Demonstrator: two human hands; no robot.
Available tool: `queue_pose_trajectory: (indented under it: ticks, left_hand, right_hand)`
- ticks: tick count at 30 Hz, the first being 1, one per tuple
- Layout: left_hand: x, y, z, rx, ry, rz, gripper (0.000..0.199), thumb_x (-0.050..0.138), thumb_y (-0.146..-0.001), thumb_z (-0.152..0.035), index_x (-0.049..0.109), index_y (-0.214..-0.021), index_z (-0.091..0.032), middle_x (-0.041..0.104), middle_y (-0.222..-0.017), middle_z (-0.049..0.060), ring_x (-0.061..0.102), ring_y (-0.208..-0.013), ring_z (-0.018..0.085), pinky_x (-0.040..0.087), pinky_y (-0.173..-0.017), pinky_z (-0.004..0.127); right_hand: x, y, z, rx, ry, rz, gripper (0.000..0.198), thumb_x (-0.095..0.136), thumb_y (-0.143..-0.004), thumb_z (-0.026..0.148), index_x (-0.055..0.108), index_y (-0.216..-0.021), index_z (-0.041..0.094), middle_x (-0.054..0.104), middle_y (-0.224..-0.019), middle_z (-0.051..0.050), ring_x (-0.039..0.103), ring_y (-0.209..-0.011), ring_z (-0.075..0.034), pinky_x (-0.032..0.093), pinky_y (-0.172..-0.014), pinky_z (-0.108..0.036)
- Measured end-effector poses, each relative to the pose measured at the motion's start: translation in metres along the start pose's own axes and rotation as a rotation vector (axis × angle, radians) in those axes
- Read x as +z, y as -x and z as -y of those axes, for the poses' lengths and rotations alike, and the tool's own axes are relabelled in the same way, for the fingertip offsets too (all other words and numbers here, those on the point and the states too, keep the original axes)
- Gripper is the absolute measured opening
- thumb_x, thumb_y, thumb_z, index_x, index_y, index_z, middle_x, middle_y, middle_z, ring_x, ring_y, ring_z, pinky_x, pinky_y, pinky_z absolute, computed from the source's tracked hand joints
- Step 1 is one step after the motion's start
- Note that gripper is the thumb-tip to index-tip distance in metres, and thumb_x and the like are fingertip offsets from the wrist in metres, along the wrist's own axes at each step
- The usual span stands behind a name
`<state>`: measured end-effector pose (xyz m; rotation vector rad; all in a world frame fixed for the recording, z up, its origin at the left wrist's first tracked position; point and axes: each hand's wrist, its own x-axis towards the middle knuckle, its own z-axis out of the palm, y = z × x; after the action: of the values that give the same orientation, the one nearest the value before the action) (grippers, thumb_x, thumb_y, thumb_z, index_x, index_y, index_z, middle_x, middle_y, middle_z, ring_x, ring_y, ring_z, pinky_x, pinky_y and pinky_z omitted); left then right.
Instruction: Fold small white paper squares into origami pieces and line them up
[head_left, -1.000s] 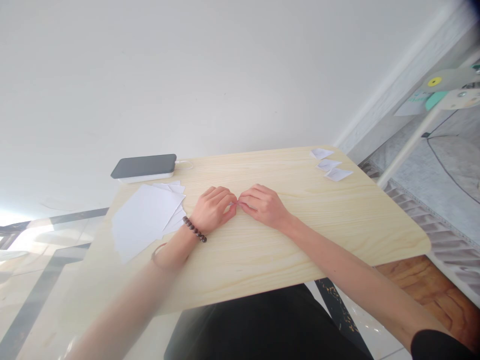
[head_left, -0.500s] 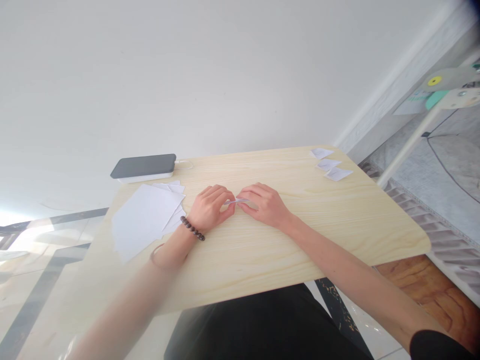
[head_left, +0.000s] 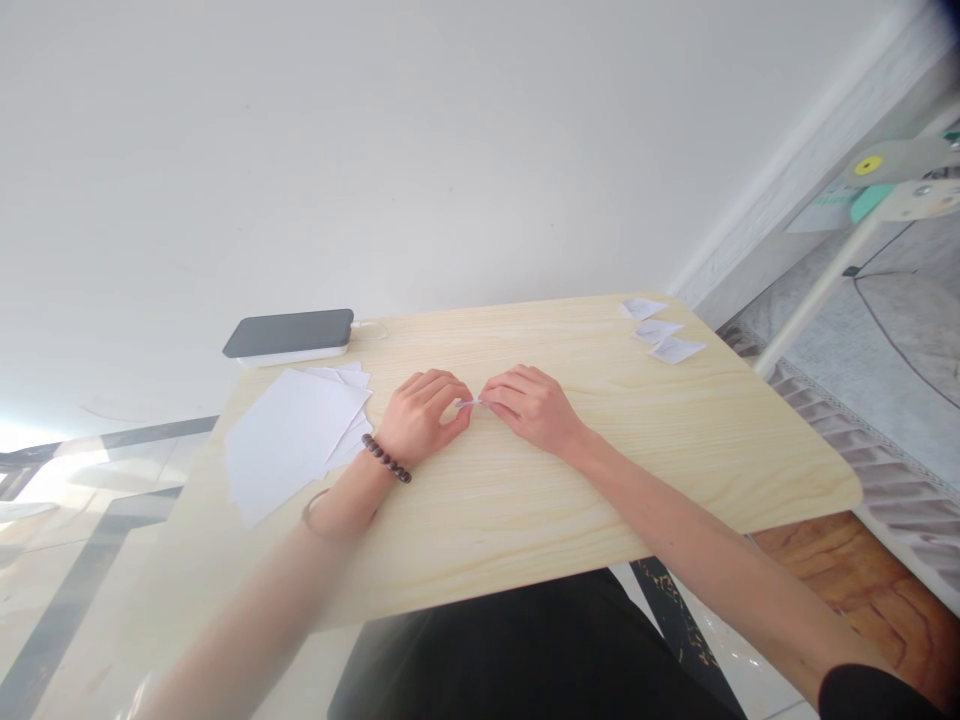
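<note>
Over the middle of the wooden table point(head_left: 600, 500), a small folded piece of paper point(head_left: 468, 403) is pinched between both hands and mostly covered by fingers. My left hand point(head_left: 424, 412), with a dark bead bracelet at the wrist, is closed with thumb and finger on its left end. My right hand point(head_left: 534, 407) is closed on the right end, fingertips pressed together. The two hands' fingertips nearly meet. Left of my left hand lies a stack of white paper sheets point(head_left: 292, 435), loosely fanned.
A dark-topped phone-like device point(head_left: 292, 332) with a white cable rests on a white base at the back left. Several small folded papers point(head_left: 677, 349) lie in a row at the back right. A wall point(head_left: 450, 150) stands behind the table; a metal frame point(head_left: 817, 290) is at right.
My right hand's fingers have closed tighter, and less of the paper shows between the hands. My left hand has hardly moved.
</note>
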<state>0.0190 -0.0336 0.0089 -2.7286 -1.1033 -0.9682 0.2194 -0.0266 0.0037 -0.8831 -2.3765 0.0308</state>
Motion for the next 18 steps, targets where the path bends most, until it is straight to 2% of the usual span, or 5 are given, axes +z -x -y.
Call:
queue_pose_trajectory:
  ticks: [7,14,18]
  left_hand:
    - [0.0027,0.0009,0.0014,0.04,0.001,-0.048,0.008,0.051,-0.078,-0.017,0.057,-0.082,-0.017,0.065,-0.082,0.004,0.057,-0.086,0.016,0.043,-0.076,0.03]
    - [0.0046,0.0018,0.0004,0.044,-0.019,-0.054,0.008,0.052,-0.079,-0.019,0.059,-0.082,-0.018,0.065,-0.077,0.002,0.058,-0.077,0.015,0.043,-0.072,0.03]
    - [0.0025,0.0016,0.0007,0.022,0.006,-0.054,0.009,0.053,-0.079,-0.02,0.06,-0.085,-0.018,0.065,-0.08,0.003,0.058,-0.082,0.015,0.044,-0.074,0.03]
  right_hand:
    - [0.0037,-0.0016,0.0024,0.006,0.023,-0.023,0.018,0.044,-0.086,0.028,0.061,-0.086,0.02,0.062,-0.092,-0.003,0.049,-0.085,-0.016,0.034,-0.076,-0.031]
    - [0.0049,-0.0015,0.0016,-0.05,0.069,-0.056,0.018,0.045,-0.086,0.024,0.061,-0.081,0.018,0.063,-0.085,-0.002,0.049,-0.081,-0.014,0.033,-0.073,-0.03]
    - [0.0026,-0.0008,0.0007,-0.05,0.076,-0.054,0.018,0.045,-0.086,0.024,0.061,-0.081,0.019,0.063,-0.085,-0.001,0.049,-0.081,-0.014,0.033,-0.072,-0.029]
